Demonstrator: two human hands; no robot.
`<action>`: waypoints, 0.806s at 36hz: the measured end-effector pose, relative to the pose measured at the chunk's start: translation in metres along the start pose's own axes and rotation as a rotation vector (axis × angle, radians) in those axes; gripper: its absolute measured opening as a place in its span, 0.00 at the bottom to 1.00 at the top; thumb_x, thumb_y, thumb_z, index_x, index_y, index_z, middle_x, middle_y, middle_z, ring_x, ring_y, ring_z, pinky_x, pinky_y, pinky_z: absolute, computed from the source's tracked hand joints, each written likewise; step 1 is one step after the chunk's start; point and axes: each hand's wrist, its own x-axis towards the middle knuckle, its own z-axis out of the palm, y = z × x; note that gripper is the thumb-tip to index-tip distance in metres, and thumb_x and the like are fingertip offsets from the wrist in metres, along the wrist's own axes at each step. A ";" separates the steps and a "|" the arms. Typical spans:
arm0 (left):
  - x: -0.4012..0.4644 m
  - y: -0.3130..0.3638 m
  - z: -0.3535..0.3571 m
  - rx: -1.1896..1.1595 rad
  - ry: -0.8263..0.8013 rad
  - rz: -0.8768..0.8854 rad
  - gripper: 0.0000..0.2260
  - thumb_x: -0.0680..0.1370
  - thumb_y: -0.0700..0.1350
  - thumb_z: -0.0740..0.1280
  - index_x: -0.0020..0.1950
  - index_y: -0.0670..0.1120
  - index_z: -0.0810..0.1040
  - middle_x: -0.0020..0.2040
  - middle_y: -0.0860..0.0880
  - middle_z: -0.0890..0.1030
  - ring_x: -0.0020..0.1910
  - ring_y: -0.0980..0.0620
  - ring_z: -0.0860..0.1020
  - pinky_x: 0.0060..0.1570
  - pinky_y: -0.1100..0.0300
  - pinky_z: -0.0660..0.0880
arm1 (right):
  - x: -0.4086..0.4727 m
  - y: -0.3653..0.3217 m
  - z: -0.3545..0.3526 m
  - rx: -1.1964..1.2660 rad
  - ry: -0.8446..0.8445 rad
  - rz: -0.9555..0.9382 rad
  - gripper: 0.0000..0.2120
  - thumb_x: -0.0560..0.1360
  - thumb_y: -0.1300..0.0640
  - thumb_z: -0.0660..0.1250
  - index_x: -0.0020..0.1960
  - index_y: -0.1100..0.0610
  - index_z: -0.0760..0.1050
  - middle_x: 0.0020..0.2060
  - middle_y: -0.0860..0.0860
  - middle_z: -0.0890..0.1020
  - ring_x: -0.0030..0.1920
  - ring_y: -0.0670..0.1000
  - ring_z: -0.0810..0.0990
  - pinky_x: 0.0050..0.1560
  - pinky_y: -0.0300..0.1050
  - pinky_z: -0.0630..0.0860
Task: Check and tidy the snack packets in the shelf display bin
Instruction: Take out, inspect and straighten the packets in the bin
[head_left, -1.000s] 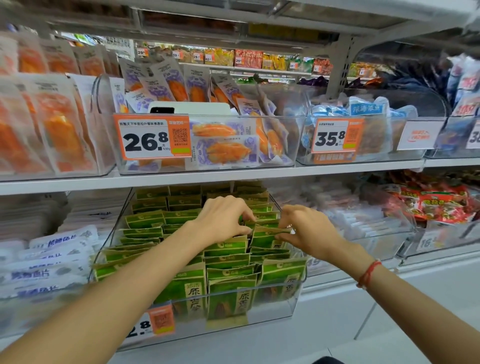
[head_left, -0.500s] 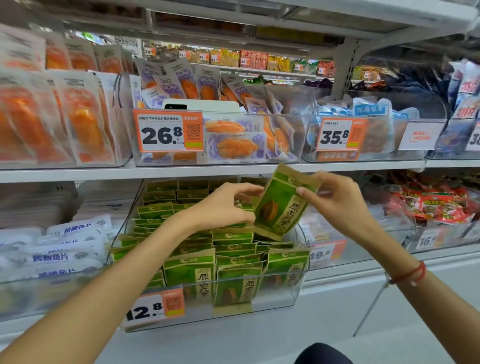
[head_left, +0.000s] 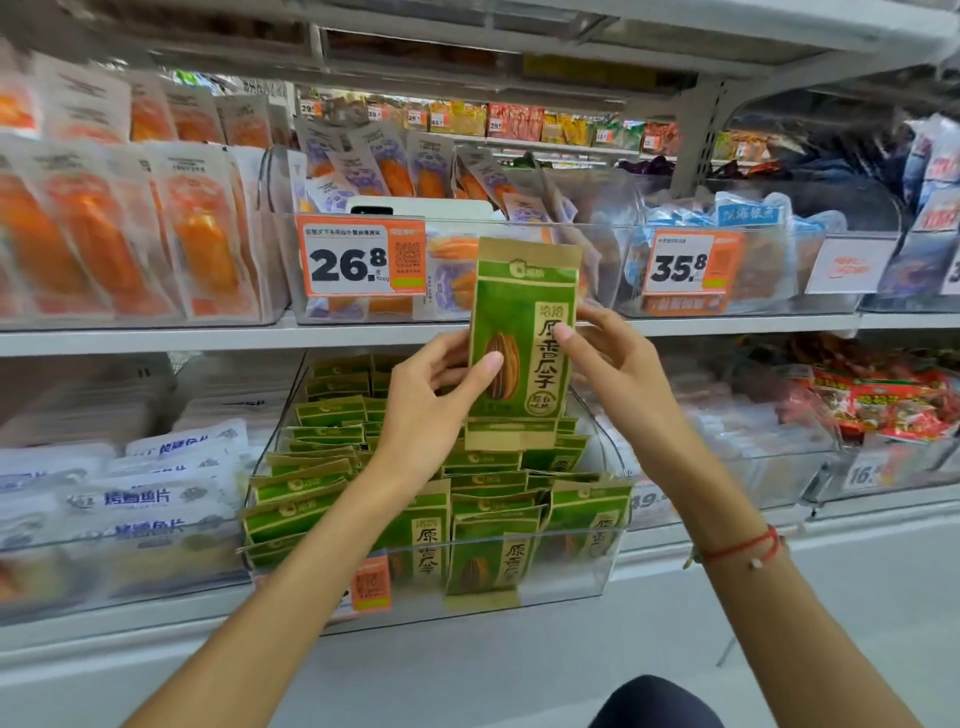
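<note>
Both hands grasp one green packet (head_left: 522, 343), upright and facing the camera, above the clear bin (head_left: 566, 577) on the lower shelf. The left hand (head_left: 431, 405) pinches its left edge with the thumb on the front; the right hand (head_left: 618, 374) grips the right edge. The bin below holds rows of matching green packets (head_left: 363, 467). Above the bin, an orange price tag (head_left: 361, 262) reads 26.8.
</note>
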 end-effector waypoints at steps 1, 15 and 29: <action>-0.002 0.000 -0.001 0.004 -0.004 -0.016 0.12 0.78 0.44 0.69 0.60 0.52 0.77 0.54 0.60 0.80 0.53 0.68 0.78 0.51 0.74 0.73 | -0.001 0.001 0.002 0.024 0.014 0.018 0.09 0.79 0.58 0.65 0.59 0.54 0.76 0.52 0.51 0.83 0.53 0.46 0.82 0.51 0.38 0.79; -0.015 0.001 -0.014 0.199 -0.011 -0.144 0.22 0.75 0.53 0.70 0.69 0.57 0.71 0.63 0.62 0.75 0.61 0.61 0.74 0.57 0.65 0.73 | -0.012 0.016 0.041 0.139 0.185 0.120 0.08 0.71 0.51 0.74 0.47 0.52 0.79 0.38 0.52 0.83 0.38 0.43 0.80 0.37 0.36 0.75; -0.078 0.044 -0.028 0.024 0.034 0.079 0.27 0.64 0.56 0.76 0.62 0.58 0.76 0.59 0.62 0.81 0.61 0.62 0.77 0.56 0.68 0.76 | -0.075 -0.024 0.048 0.181 0.017 -0.171 0.12 0.71 0.47 0.69 0.53 0.50 0.80 0.44 0.47 0.85 0.46 0.48 0.84 0.49 0.44 0.81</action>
